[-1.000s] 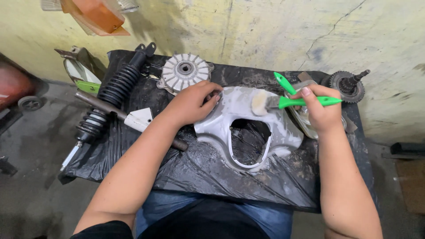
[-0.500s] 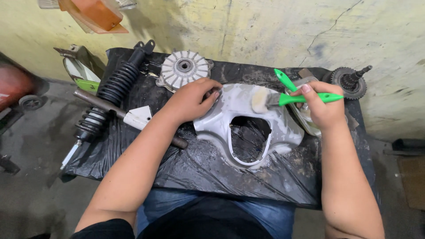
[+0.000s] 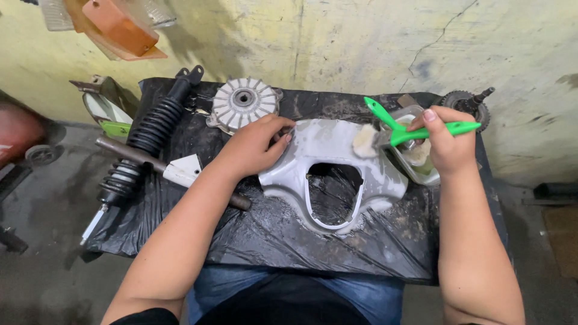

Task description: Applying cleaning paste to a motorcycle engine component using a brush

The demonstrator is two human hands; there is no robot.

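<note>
Fig.: bench seen from above, my two hands at work. Vs. the frame 0.5 s ago, little has changed: my left hand (image 3: 256, 144) is still pressed on the upper-left edge of the grey plastic cover (image 3: 328, 174), fingers curled over its rim, and my right hand (image 3: 442, 144) still grips the green-handled brush (image 3: 415, 133) in a closed fist; bristle tip stays at the cover's upper-right shoulder, approx. same spot. Cover lies flat at mid-bench on the black plastic sheet (image 3: 271, 235), its big cut-out opening toward me. Counts: 1 cover; 2 green brushes, the 2nd brush (image 3: 382, 114) resting w/ its handle sticking up-left from the metal tray (image 3: 421, 162), which sits just beside the cover's right side, under my right hand; 1 tray; 1 finned round hub (image 3: 242, 103) behind my left hand; 1 black coil shock absorber (image 3: 144, 144) at far left, lying diagonal; 1 metal rod (image 3: 129, 151) crossing under it; 1 gear w/ shaft (image 3: 469, 105) at the back-right corner; 1 orange lens (image 3: 117, 27) hanging at top left.
</note>
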